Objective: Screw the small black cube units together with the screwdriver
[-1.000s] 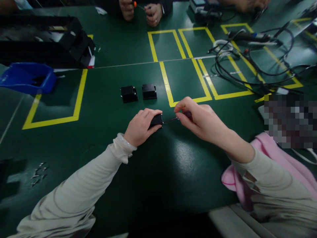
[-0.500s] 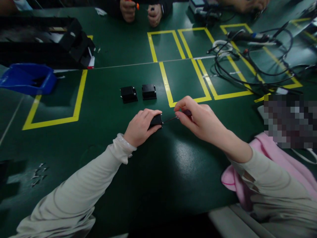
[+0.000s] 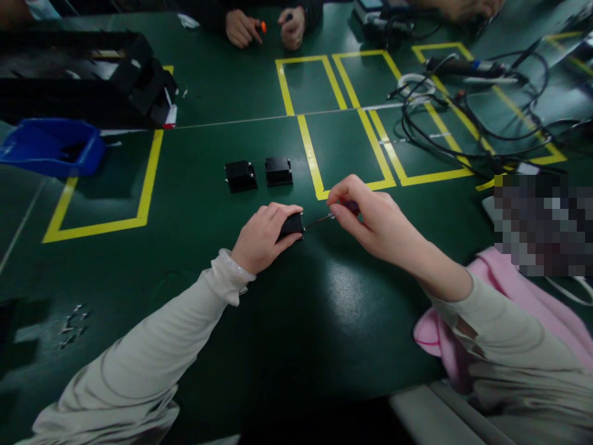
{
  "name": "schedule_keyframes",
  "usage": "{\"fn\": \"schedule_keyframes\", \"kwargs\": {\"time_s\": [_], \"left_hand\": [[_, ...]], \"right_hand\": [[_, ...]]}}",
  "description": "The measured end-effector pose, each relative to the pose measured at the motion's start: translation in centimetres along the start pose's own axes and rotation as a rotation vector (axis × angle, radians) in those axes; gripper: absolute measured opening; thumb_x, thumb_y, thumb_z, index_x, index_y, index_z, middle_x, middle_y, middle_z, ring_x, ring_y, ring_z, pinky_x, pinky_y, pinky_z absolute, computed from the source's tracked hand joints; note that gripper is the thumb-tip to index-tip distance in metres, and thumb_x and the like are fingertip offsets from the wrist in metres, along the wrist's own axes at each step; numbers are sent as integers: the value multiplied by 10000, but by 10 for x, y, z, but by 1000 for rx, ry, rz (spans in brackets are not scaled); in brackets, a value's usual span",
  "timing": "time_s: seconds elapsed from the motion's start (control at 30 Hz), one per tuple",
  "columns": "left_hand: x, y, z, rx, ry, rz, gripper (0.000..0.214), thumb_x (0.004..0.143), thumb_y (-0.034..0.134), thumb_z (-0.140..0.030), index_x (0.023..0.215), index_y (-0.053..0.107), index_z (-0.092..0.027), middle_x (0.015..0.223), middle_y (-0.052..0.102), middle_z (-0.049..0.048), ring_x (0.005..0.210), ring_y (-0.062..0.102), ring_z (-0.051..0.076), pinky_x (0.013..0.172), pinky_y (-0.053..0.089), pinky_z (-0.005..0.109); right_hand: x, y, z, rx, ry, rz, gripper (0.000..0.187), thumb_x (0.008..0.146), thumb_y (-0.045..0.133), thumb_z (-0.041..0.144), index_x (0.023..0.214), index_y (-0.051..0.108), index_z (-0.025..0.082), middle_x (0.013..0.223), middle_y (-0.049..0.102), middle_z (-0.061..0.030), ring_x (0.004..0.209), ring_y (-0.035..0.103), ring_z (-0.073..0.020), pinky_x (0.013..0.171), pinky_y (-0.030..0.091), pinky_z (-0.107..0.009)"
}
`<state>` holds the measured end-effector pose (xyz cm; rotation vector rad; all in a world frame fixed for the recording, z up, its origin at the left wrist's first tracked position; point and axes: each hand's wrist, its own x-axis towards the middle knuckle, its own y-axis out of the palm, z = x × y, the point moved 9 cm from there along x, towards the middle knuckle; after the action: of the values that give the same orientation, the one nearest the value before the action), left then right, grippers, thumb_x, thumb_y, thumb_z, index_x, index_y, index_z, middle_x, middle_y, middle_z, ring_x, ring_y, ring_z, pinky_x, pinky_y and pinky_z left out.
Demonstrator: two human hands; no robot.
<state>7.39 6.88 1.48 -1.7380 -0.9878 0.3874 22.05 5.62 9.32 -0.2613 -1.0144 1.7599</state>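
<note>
My left hand (image 3: 265,238) is closed round a small black box (image 3: 291,227), pressing it to the green table. In my right hand (image 3: 365,213) is a screwdriver (image 3: 319,220), its handle pinched between thumb and fingers. The thin shaft points left, and its tip meets the right side of the box near a small shiny screw. Beyond my left hand stand two similar black boxes, a left one (image 3: 240,176) and a right one (image 3: 278,171), with bright screws at their sides. Several loose screws (image 3: 73,324) lie on the table at the lower left.
A blue bin (image 3: 55,148) and a long black rack (image 3: 83,74) stand at the left. Yellow tape (image 3: 311,157) marks rectangles on the table. Coiled cables (image 3: 463,123) lie at the right, above a pink cloth (image 3: 491,284). Across the table are a co-worker's hands (image 3: 291,29).
My right hand has turned slightly on the screwdriver handle; the shaft stays at the box. My left hand and the boxes keep their places. The co-worker's hands opposite have shifted a little.
</note>
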Motion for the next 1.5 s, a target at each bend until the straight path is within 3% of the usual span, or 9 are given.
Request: {"fn": "schedule_keyframes", "kwargs": {"time_s": [0.33, 0.53, 1.5], "left_hand": [[0, -1, 3, -6, -11, -10, 424, 960, 572, -349, 1337, 492, -171, 1246, 596, 129, 1094, 573, 285, 958, 483, 456], [0, -1, 2, -7, -17, -3, 422, 953, 578, -339, 1333, 489, -181, 1242, 599, 125, 1096, 573, 287, 955, 484, 460], [0, 1, -2, -20, 11, 8, 427, 954, 585, -346, 1334, 498, -171, 1239, 606, 126, 1098, 568, 289, 964, 478, 455]], "right_hand": [[-1, 2, -1, 2, 20, -13, 81, 964, 516, 243, 895, 487, 212, 710, 536, 37, 591, 494, -95, 576, 345, -241], [-1, 2, 5, 69, -42, -9, 81, 967, 496, 194, 892, 476, 217, 728, 528, 37, 602, 503, -90, 585, 367, -235], [2, -4, -7, -7, 86, -80, 165, 971, 487, 267, 819, 438, 227, 607, 521, 61, 505, 482, -93, 571, 340, -245]]}}
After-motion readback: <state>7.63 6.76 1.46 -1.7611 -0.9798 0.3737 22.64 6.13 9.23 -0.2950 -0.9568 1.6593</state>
